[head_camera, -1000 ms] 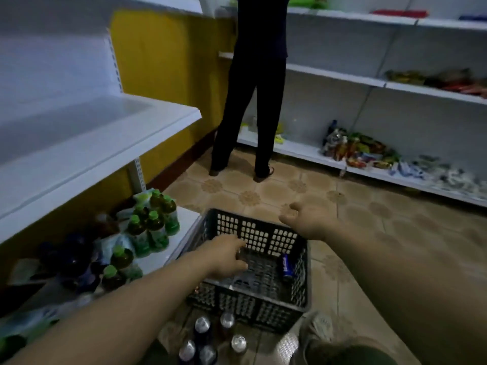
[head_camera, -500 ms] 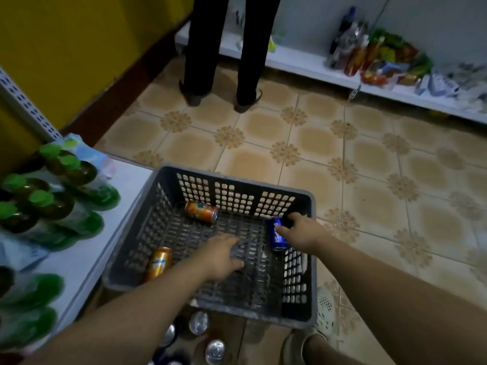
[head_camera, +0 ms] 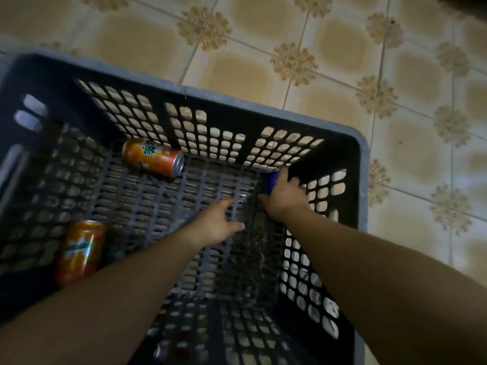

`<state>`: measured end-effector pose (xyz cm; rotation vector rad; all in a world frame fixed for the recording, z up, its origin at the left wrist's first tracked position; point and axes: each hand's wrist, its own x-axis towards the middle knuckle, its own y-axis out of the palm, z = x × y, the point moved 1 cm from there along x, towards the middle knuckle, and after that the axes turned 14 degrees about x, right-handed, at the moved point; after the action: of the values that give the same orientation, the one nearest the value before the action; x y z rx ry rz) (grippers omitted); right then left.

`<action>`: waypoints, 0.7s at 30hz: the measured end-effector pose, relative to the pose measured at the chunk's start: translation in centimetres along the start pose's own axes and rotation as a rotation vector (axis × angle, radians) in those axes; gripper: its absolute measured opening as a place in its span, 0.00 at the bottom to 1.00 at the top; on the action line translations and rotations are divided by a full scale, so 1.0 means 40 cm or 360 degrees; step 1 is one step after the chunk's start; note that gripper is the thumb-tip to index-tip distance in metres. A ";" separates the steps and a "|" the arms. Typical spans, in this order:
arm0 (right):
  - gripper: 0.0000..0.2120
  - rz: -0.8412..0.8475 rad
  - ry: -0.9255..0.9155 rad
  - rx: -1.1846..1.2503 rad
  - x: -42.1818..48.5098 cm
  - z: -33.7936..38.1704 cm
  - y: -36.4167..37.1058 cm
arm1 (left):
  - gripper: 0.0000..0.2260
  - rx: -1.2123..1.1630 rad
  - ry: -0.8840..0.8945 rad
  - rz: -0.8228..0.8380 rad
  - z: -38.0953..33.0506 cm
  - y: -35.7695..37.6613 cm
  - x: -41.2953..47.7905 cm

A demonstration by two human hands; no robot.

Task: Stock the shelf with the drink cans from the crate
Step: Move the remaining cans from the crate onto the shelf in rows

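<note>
Crate (head_camera: 362,164): dark grey perforated plastic crate, seen from above, standing on the floor; its slatted bottom is mostly bare, and three cans are visible in it.
Right hand (head_camera: 286,193): reaches down into the crate's far right corner, fingers curled over the blue can; the grip looks closed around it, though the palm side is hidden.
Blue can (head_camera: 271,181): only a small patch of blue shows past the right hand's thumb side, right in the far right corner against the crate wall; whether it is lifted or resting on the bottom cannot be told.
Left hand (head_camera: 218,223): low over the middle of the crate bottom, just beside the right hand, fingers loosely spread and pointing toward the far right corner; it has nothing in it.
Orange can at the far wall (head_camera: 152,157): lies on its side along the far wall, left of centre, silver end facing right, green lettering on the label.
Orange can at the left wall (head_camera: 80,250): lies on its side near the left wall toward the near end, well apart from both hands; somewhat blurred.
Floor (head_camera: 290,27): beige tiles with brown floral motifs at the joints, visible beyond the far and right edges of the crate.
Forearms: both bare, entering from the bottom of the view and crossing the crate's near rim.
</note>
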<state>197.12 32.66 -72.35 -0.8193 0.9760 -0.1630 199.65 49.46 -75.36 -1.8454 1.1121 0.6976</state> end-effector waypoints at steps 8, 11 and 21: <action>0.41 0.0057 0.0057 0.0284 -0.014 0.033 0.039 | 0.31 -0.0416 -0.0090 0.0134 0.019 0.026 -0.013; 0.41 0.0086 0.0014 0.0567 -0.084 0.063 0.022 | 0.21 -0.0565 -0.0036 0.0097 0.001 0.003 -0.091; 0.33 0.0126 -0.0329 0.1693 -0.522 0.272 -0.163 | 0.24 -0.0857 0.0282 -0.0535 -0.076 -0.203 -0.585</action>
<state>195.18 43.81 -50.72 0.1804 0.5883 -0.4668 196.49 58.60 -52.37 -2.5190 0.7268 0.6858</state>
